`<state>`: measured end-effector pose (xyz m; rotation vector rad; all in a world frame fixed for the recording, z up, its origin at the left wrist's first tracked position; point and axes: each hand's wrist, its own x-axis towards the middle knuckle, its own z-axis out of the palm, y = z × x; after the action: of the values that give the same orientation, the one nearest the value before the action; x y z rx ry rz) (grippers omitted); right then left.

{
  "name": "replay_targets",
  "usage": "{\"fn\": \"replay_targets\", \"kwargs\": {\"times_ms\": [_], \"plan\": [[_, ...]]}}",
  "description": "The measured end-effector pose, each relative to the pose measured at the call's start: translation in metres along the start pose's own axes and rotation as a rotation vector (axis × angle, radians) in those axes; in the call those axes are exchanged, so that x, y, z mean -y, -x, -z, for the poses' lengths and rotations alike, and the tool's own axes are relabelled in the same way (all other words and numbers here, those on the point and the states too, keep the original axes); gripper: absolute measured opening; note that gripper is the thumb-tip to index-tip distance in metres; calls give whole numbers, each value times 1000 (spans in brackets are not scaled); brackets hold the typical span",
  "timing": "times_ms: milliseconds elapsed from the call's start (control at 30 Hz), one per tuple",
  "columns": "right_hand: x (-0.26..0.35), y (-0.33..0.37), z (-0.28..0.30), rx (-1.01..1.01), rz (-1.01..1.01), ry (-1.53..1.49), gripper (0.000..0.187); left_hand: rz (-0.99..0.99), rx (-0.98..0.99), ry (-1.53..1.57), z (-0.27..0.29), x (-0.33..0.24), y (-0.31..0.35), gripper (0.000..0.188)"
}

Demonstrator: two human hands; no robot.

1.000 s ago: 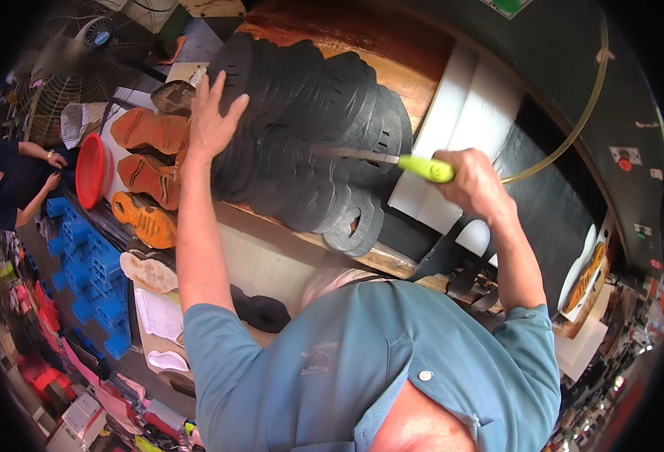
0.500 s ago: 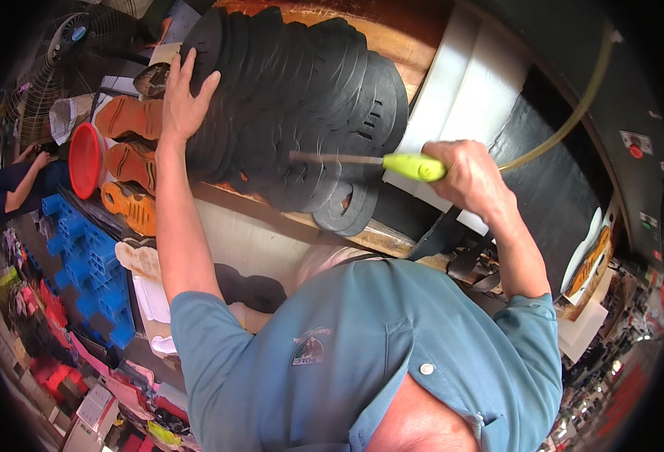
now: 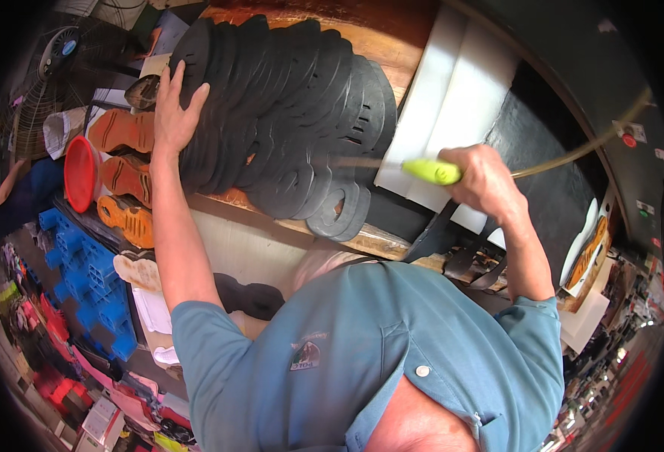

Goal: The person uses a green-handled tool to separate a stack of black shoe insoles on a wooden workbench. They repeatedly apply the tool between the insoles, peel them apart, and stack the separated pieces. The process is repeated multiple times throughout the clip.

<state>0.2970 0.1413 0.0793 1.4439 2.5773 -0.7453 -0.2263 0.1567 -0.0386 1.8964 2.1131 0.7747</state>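
My left hand [image 3: 175,113] rests with its fingers spread on the left end of a long row of overlapping black sole-shaped pieces [image 3: 283,98]. Some of the pieces have slots or round holes cut through them. In my closed right hand [image 3: 486,181] is a tool with a bright green handle [image 3: 431,172]. Its long thin shaft points left, over the right-hand part of the row, and is blurred, so I cannot tell whether the tip touches the pieces.
Orange-brown sole-shaped pieces [image 3: 125,177] and a red round container [image 3: 81,175] lie beyond my left arm. Blue plastic blocks [image 3: 94,275] sit lower left. White sheets [image 3: 452,98] lie right of the row. A yellowish hose [image 3: 584,153] curves at right. A fan [image 3: 53,75] stands far left.
My right hand has moved a little to the right with the green-handled tool. My left hand remains spread on the left end of the row.
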Motion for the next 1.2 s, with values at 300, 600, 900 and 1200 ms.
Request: {"fn": "replay_targets", "kwargs": {"times_ms": [300,600,900,1200], "plan": [[-9,-2,9,20,14,-17,10,1,1,19,1,1,-1,80],[-26,16,7,-101,-53,-38,18,53,16,4,0,0,0,81],[-29,45,18,-190,-169,7,10,-8,-14,37,-1,2,-1,78],[-19,63,24,-102,-134,32,17,11,3,26,-2,6,-1,76]]}}
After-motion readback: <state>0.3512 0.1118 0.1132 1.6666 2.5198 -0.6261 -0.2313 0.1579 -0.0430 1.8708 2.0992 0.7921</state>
